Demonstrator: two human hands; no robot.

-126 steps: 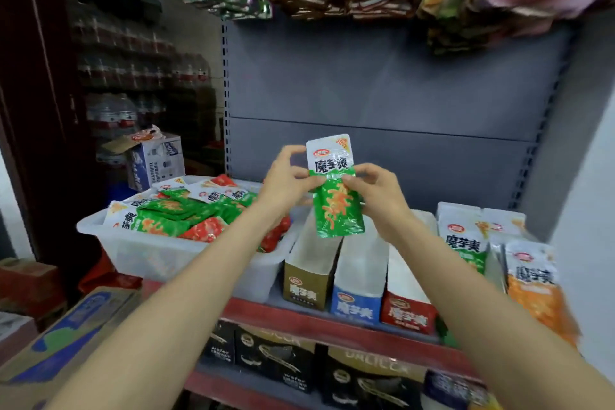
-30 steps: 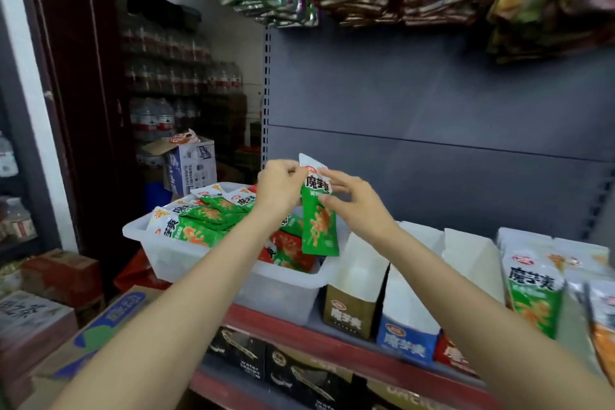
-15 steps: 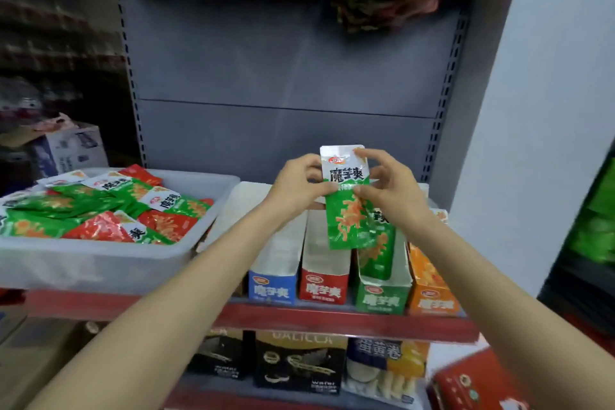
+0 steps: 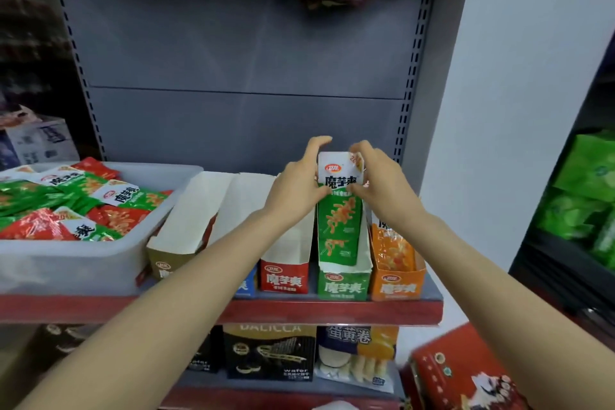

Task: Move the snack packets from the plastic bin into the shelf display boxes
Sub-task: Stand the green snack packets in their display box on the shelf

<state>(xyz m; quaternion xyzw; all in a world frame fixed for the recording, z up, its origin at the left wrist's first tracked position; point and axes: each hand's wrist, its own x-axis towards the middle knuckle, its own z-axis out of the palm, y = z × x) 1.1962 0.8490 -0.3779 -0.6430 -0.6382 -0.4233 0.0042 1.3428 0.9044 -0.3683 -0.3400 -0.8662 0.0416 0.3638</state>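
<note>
Green packet upright in the green box

Both hands pinch the green packet point(image 4: 338, 210) by its white top: left hand point(image 4: 294, 188), right hand point(image 4: 379, 185). Long axis vertical, bottom inside the green display box point(image 4: 342, 286); plastic bin point(image 4: 66, 263) sits left.

Grey slotted shelf back panel point(image 4: 246, 53) w/ red-edged shelf point(image 4: 299, 311), white wall point(image 4: 532, 76) to the right, dark shelving point(image 4: 30, 27) at left, dim light.

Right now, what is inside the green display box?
The green display box holds an upright green packet, pinched by the left hand and right hand. Anything behind or below it is hidden.
</note>
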